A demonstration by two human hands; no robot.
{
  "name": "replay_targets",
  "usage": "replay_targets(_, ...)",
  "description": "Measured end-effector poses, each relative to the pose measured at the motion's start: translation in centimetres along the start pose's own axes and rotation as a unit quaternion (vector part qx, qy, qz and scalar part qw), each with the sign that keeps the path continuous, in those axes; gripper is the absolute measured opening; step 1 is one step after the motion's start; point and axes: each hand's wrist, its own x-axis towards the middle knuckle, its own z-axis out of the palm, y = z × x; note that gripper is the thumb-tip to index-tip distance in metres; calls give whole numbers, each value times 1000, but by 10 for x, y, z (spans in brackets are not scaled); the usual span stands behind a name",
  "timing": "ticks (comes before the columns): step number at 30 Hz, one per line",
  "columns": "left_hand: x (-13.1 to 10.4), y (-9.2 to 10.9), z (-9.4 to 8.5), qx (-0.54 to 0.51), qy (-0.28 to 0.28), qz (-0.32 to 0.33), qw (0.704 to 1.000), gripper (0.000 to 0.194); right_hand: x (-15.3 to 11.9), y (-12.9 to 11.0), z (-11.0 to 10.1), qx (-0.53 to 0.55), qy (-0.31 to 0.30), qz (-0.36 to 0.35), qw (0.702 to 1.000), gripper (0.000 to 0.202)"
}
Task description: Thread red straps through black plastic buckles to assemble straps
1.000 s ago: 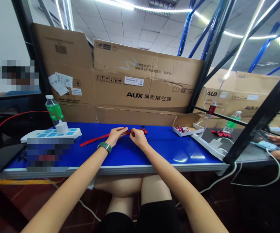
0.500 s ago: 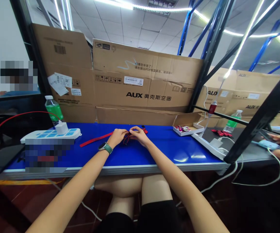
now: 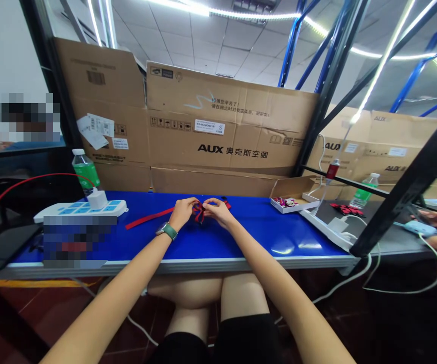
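The blue counter (image 3: 263, 227) bore a white power strip (image 3: 78, 208) at left, a red strap (image 3: 148, 219) nearer the middle, and an open box (image 3: 297, 207) beside another power strip (image 3: 321, 227) at right.

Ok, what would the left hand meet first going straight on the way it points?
First the red-and-black looped strip at the left hand, then probably the right hand; depth between them is unclear.

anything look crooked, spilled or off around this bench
I see no spill. The white papers on the left cardboard panel look askew: they overlap and tilt, while the small label nearby sits nearly straight. The red strip lies slanted beside the left hand, which seems minor.
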Motion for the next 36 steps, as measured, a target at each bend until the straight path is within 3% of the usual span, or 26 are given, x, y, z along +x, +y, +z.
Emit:
replay_targets(6,0,-4,4,-52,27,-62,996,25,2,4,-4,-15,32,-31,999,49)
replay_targets(10,-4,-2,11,-200,-53,-146,967,52,8,8,-12,-69,78,-76,992,50)
replay_targets(14,-8,4,13,-222,-58,-144,963,58,16,14,-17,-138,44,-129,981,45)
replay_targets(21,-9,8,8,-284,-45,-214,934,53,17,17,-15,-253,23,-216,943,26)
replay_targets(30,-6,8,12,-288,-56,-208,933,50,9,7,-6,-138,111,-166,970,45)
replay_targets(36,-5,4,15,-303,-22,-189,934,54,7,8,-5,-147,87,-155,973,44)
